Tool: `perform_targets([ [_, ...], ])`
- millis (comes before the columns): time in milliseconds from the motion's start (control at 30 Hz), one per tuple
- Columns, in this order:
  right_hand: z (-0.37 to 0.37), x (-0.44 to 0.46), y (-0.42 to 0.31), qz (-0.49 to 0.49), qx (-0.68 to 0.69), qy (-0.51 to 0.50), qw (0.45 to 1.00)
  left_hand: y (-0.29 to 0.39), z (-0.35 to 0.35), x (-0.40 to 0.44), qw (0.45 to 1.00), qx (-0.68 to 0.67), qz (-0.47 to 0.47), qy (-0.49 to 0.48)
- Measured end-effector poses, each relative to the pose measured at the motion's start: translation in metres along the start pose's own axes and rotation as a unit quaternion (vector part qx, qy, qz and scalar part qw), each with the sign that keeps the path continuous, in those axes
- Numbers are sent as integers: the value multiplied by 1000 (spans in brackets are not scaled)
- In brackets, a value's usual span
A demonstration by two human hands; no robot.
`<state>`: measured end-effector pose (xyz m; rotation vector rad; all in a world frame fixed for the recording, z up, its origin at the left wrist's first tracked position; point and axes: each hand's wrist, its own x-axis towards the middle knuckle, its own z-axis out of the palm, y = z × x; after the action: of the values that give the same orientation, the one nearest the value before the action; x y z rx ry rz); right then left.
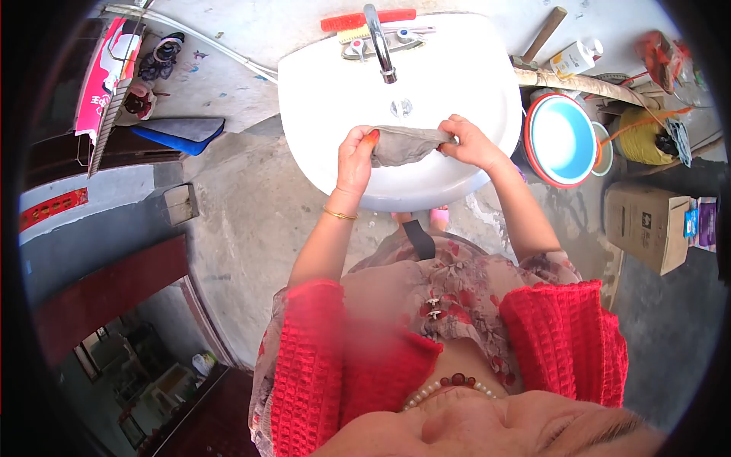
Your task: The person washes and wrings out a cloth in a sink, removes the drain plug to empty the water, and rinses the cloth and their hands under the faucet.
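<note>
A small grey cloth [410, 146] is stretched between my two hands over the front part of the white sink [320, 126]. It looks folded or bunched; I cannot tell whether it is a rag or a garment. My left hand [356, 156], below a gold bracelet, pinches its left end. Its right end is gripped by my right hand [468, 142], thumb underneath. Behind the cloth, the drain [401, 107] shows in the basin, under the chrome faucet [378, 46].
A red brush [368, 20] lies on the sink's back ledge. Stacked basins [565, 137] stand to the right, beside a white bottle [575, 59] and a cardboard box [646, 226]. On the left are a dustpan-like blue and grey item [179, 133] and a doorway.
</note>
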<state>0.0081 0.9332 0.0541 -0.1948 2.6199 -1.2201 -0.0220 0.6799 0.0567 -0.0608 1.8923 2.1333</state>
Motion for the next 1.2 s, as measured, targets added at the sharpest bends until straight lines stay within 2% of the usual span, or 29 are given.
perform_targets([
  [67,-8,-1,-3,11,78,-16,997,14,-5,2,999,46,-10,-7],
  [200,-13,8,-24,17,174,-51,983,19,-21,14,985,149,72,-53],
  [300,5,14,-35,-139,52,36,988,44,-2,4,982,129,4,-136],
  [333,14,19,-41,-180,84,66,978,52,6,1,970,175,40,-161],
  [433,26,28,-46,-113,104,-50,987,59,12,0,956,224,101,-162],
  [467,26,30,-47,-81,128,-51,987,57,7,2,959,219,95,-153],
  [533,19,34,-41,-96,116,-49,987,58,-7,9,965,210,85,-133],
  [567,15,34,-39,-105,110,-47,987,61,-13,9,957,254,67,-127],
  [600,8,34,-36,-61,109,-67,990,67,-19,9,946,297,48,-120],
  [633,2,33,-35,-86,76,-55,992,71,-23,8,934,339,29,-112],
  [667,-3,31,-33,-110,44,-42,992,69,-28,7,899,417,103,-88],
  [700,-8,30,-30,-133,11,-30,991,68,-33,6,894,426,120,-76],
  [767,-20,30,-23,-115,-49,-23,992,66,-40,6,882,442,155,-52],
  [833,-33,33,-7,-93,-101,-20,990,60,-50,11,861,432,268,-26],
  [867,-36,31,-1,-109,-77,8,991,58,-53,12,845,426,323,-12],
  [967,-45,27,0,4,207,-12,978,55,-57,12,965,228,122,-39],
  [1000,-49,27,-3,39,243,-24,969,55,-59,12,955,273,103,-61],
  [1067,-52,28,-2,10,115,-1,993,56,-63,17,924,361,68,-106],
  [1100,-54,29,-2,-5,50,11,999,57,-63,22,938,325,98,-72],
  [1167,-61,31,-22,-18,100,42,994,57,-62,32,956,249,153,-2],
  [1200,-62,30,-28,-22,126,57,990,57,-62,36,979,169,115,0],
])
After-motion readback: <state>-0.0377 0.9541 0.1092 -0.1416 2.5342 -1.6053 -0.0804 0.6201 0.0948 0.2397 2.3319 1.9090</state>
